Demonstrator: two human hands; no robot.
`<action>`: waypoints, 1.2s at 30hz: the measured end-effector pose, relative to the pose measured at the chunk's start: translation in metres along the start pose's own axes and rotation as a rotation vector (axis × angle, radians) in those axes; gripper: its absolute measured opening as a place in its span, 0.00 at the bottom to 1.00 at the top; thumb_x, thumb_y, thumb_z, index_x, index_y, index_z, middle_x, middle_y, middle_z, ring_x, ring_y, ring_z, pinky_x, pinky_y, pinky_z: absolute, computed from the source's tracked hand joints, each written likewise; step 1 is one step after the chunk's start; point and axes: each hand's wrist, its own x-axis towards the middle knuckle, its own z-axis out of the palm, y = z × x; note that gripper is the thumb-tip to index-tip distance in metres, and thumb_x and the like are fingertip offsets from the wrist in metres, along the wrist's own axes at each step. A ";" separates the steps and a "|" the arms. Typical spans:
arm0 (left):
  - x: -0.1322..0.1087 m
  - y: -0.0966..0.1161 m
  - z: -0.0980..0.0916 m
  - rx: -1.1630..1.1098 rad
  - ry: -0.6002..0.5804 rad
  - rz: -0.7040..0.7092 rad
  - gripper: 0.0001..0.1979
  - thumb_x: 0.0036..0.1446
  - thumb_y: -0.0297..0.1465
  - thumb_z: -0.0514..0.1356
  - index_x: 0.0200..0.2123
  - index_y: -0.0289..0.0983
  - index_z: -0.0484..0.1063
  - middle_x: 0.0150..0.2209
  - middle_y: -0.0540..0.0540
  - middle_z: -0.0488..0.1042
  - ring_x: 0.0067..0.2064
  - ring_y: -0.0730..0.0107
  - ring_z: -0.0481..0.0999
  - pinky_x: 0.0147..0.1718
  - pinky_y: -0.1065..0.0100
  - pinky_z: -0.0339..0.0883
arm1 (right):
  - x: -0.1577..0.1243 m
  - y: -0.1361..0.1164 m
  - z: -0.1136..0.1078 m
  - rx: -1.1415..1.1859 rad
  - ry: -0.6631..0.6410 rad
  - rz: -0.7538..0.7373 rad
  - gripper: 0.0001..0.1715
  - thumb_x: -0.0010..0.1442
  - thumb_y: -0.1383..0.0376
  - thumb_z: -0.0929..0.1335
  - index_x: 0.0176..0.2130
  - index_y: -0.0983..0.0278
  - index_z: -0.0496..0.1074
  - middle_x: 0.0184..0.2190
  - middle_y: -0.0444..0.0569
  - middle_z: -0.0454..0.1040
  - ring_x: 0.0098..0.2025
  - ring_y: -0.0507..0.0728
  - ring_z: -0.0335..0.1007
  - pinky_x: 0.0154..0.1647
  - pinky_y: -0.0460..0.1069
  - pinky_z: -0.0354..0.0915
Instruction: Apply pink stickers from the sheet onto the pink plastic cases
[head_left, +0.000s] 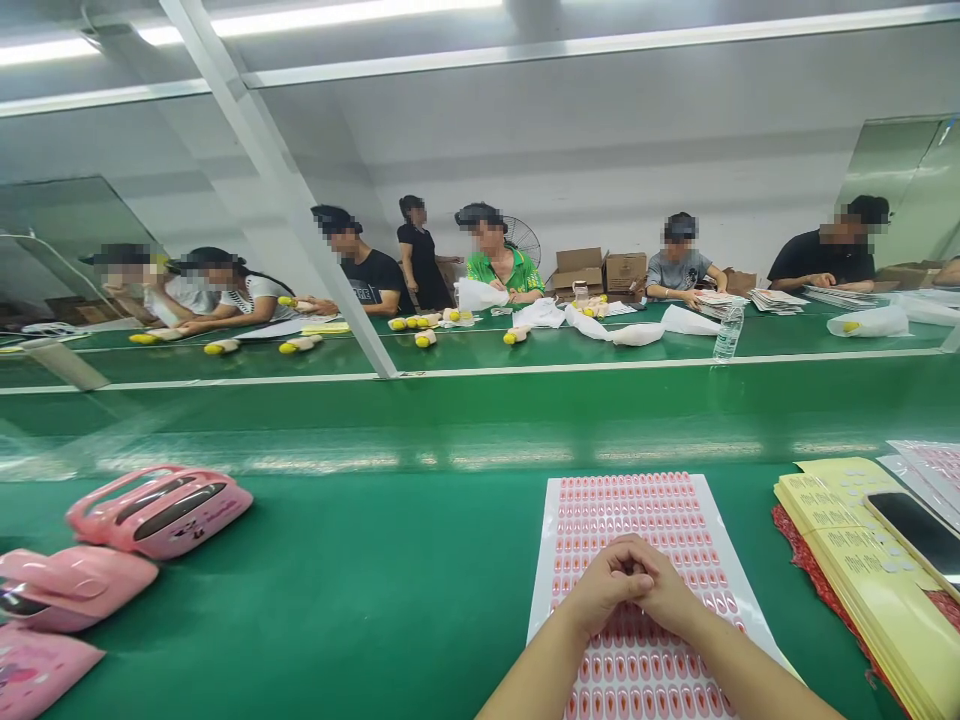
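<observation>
A white sheet (622, 510) covered with rows of small pink stickers lies on the green belt in front of me. Both my hands rest on it, pressed together near its middle. My left hand (604, 590) has its fingers curled against my right hand (671, 600), whose fingers are also bent. They pinch at something too small to make out. Pink toy cars lie at the left: one (161, 510) further back, another (71, 585) nearer, a third (37, 670) at the edge.
A stack of yellow sheets (862, 560) and a phone (919, 530) lie at the right. Across the green table (450, 410) several people sit with yellow-tipped toys, white bags, a water bottle (727, 330) and cardboard boxes (600, 270).
</observation>
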 end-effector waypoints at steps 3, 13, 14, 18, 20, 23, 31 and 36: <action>0.000 0.001 0.000 -0.007 -0.002 0.010 0.18 0.28 0.41 0.70 0.22 0.35 0.73 0.23 0.51 0.62 0.26 0.75 0.59 0.28 0.71 0.51 | 0.000 0.000 0.000 -0.017 -0.005 -0.004 0.08 0.48 0.66 0.65 0.33 0.63 0.67 0.34 0.48 0.69 0.37 0.56 0.66 0.40 0.53 0.64; 0.000 0.001 0.000 -0.007 -0.005 0.001 0.18 0.28 0.41 0.70 0.21 0.35 0.73 0.23 0.52 0.62 0.26 0.75 0.59 0.28 0.71 0.51 | 0.000 -0.002 0.000 -0.006 0.001 0.017 0.08 0.49 0.66 0.65 0.34 0.62 0.67 0.33 0.47 0.69 0.37 0.56 0.66 0.39 0.53 0.65; -0.001 0.002 0.000 -0.004 -0.002 0.000 0.17 0.28 0.40 0.70 0.22 0.35 0.73 0.22 0.52 0.61 0.26 0.76 0.58 0.28 0.71 0.51 | 0.000 -0.002 0.000 -0.009 0.000 0.011 0.08 0.49 0.66 0.65 0.34 0.62 0.67 0.34 0.48 0.69 0.37 0.56 0.66 0.40 0.53 0.65; -0.001 0.003 0.001 -0.005 -0.003 0.008 0.18 0.29 0.41 0.70 0.22 0.35 0.73 0.22 0.52 0.61 0.26 0.75 0.59 0.28 0.71 0.51 | 0.000 0.000 0.001 -0.008 -0.003 0.007 0.09 0.48 0.67 0.64 0.34 0.63 0.67 0.34 0.47 0.69 0.37 0.56 0.66 0.40 0.52 0.64; -0.001 0.003 0.001 -0.011 -0.007 0.011 0.18 0.28 0.41 0.70 0.21 0.35 0.73 0.23 0.51 0.61 0.28 0.73 0.61 0.30 0.70 0.53 | 0.000 0.001 0.001 0.000 -0.002 0.012 0.09 0.48 0.67 0.65 0.34 0.63 0.67 0.34 0.47 0.69 0.37 0.56 0.66 0.39 0.52 0.64; -0.001 0.002 0.001 -0.020 -0.009 0.016 0.18 0.29 0.41 0.70 0.21 0.35 0.73 0.26 0.50 0.64 0.30 0.72 0.63 0.31 0.69 0.54 | 0.000 0.002 0.001 0.002 0.000 0.013 0.09 0.48 0.66 0.65 0.34 0.63 0.67 0.34 0.48 0.69 0.36 0.56 0.66 0.38 0.52 0.64; -0.002 0.005 0.004 -0.029 -0.013 0.032 0.17 0.29 0.41 0.70 0.21 0.35 0.73 0.25 0.50 0.64 0.29 0.73 0.63 0.31 0.70 0.53 | 0.000 0.000 0.001 -0.011 -0.002 -0.005 0.09 0.48 0.66 0.65 0.34 0.63 0.68 0.34 0.48 0.69 0.37 0.57 0.66 0.40 0.53 0.64; -0.002 0.007 0.005 -0.034 -0.012 0.020 0.17 0.29 0.40 0.70 0.21 0.35 0.72 0.25 0.50 0.65 0.29 0.72 0.63 0.31 0.70 0.53 | 0.000 0.000 0.000 -0.017 -0.002 0.000 0.09 0.48 0.65 0.65 0.34 0.63 0.67 0.33 0.48 0.69 0.37 0.57 0.66 0.39 0.53 0.64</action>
